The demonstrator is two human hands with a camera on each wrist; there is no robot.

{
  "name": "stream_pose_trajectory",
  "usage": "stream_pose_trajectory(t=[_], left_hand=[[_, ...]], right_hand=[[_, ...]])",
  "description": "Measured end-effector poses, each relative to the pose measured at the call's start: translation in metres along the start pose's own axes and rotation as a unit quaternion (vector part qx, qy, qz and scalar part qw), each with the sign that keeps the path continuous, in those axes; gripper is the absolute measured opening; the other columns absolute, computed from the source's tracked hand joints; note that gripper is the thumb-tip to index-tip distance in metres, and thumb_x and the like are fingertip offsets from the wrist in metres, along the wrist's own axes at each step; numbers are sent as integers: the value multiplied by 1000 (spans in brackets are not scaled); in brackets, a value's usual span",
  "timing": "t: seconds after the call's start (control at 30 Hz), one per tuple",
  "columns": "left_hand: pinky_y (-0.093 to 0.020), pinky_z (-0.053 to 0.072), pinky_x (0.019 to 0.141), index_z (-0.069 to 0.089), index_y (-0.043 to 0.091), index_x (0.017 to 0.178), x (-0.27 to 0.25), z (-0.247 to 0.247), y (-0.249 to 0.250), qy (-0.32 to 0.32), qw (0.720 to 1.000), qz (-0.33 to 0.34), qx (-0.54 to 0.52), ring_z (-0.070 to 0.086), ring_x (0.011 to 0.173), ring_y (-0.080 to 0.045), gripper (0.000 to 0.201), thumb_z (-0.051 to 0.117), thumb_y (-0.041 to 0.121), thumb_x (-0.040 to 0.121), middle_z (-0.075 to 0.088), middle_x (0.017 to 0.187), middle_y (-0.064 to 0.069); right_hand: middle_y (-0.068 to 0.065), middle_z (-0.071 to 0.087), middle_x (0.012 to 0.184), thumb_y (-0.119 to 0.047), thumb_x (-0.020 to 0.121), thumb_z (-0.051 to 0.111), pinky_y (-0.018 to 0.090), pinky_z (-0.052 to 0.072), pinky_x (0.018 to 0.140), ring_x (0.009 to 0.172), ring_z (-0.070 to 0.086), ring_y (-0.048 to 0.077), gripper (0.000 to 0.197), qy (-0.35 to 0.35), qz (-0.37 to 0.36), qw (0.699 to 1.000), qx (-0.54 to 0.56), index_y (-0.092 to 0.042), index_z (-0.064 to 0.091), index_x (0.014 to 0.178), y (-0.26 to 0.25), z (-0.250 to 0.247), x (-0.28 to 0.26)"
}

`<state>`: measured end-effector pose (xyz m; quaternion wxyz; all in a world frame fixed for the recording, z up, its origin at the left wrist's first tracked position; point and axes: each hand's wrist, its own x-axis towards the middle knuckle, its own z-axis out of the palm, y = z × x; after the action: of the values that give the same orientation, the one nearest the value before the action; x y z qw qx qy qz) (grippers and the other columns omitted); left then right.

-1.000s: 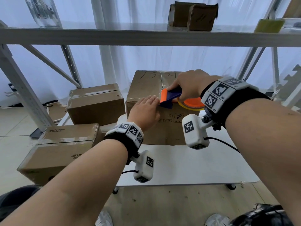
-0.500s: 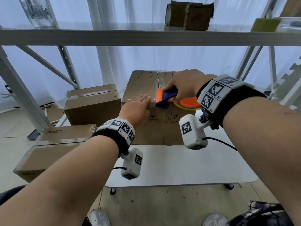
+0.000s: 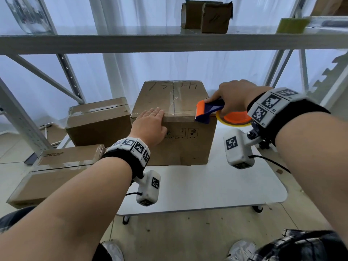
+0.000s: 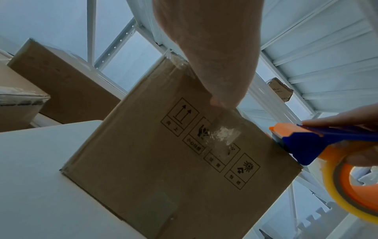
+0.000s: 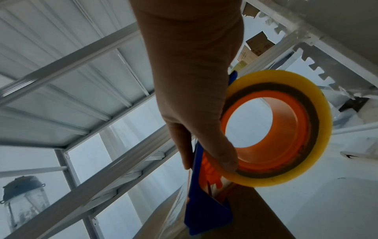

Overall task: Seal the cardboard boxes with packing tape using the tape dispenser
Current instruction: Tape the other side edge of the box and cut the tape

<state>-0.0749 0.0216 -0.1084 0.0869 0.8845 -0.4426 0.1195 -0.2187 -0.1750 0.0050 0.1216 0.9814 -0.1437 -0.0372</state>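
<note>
A brown cardboard box (image 3: 180,144) (image 4: 163,161) stands upright on a white table (image 3: 216,185). Clear tape runs along its top front edge. My left hand (image 3: 150,123) lies flat on that edge near the left corner, fingers straight, thumb against the front face. My right hand (image 3: 233,97) grips the blue and orange tape dispenser (image 3: 209,111) (image 4: 302,142) (image 5: 204,202), whose orange end sits on the box's top right front corner. Its yellowish tape roll (image 3: 233,119) (image 5: 276,127) hangs off the box's right side.
Two taped cardboard boxes (image 3: 98,121) (image 3: 56,172) sit to the left of the table. A grey metal shelf beam (image 3: 169,42) crosses overhead with small boxes (image 3: 207,16) on it. Shelf uprights (image 3: 18,117) stand at left and right. My shoes are on the floor below.
The dispenser has travelled right along the box's top front edge, from near the centre seam to the right corner, laying tape. My left hand stays pressed on the edge at the left.
</note>
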Motion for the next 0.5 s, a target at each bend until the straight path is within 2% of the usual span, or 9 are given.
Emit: stream_pose_trajectory(t=[0.17,0.3,0.37,0.43,0.5], left_hand=[[-31,7,118,18,10,151,0,1,13,3,1000,0,9,15,146,-17,62,38,32,97,19,158,-7],[-30,6,119,15,11,151,6,5,45,-3,998,67,-4,13,146,-16,62,38,31,97,15,159,-6],[-30,6,119,15,11,152,13,10,64,-6,995,97,-17,13,146,-15,64,39,30,95,15,159,-6],[-29,6,119,16,11,152,19,13,73,-3,995,97,-25,13,146,-16,64,40,30,95,17,158,-6],[-28,8,119,19,13,151,21,15,67,9,995,96,-29,16,146,-14,62,40,29,95,20,158,-4]], right_hand=[[-19,42,74,-31,83,67,26,32,61,78,49,12,56,8,2,1000,11,-48,48,133,3,3,3],[-22,44,75,-30,82,68,24,29,54,83,51,14,57,1,8,1000,25,-46,49,133,3,1,5],[-20,48,80,-30,82,69,25,33,60,86,51,14,58,-3,11,999,34,-45,49,134,3,1,5],[-15,51,91,-30,83,69,28,36,68,89,52,14,58,-4,12,999,41,-44,48,135,3,2,3],[-14,50,92,-29,83,69,30,37,71,89,50,14,58,-5,15,998,57,-43,48,135,3,5,2]])
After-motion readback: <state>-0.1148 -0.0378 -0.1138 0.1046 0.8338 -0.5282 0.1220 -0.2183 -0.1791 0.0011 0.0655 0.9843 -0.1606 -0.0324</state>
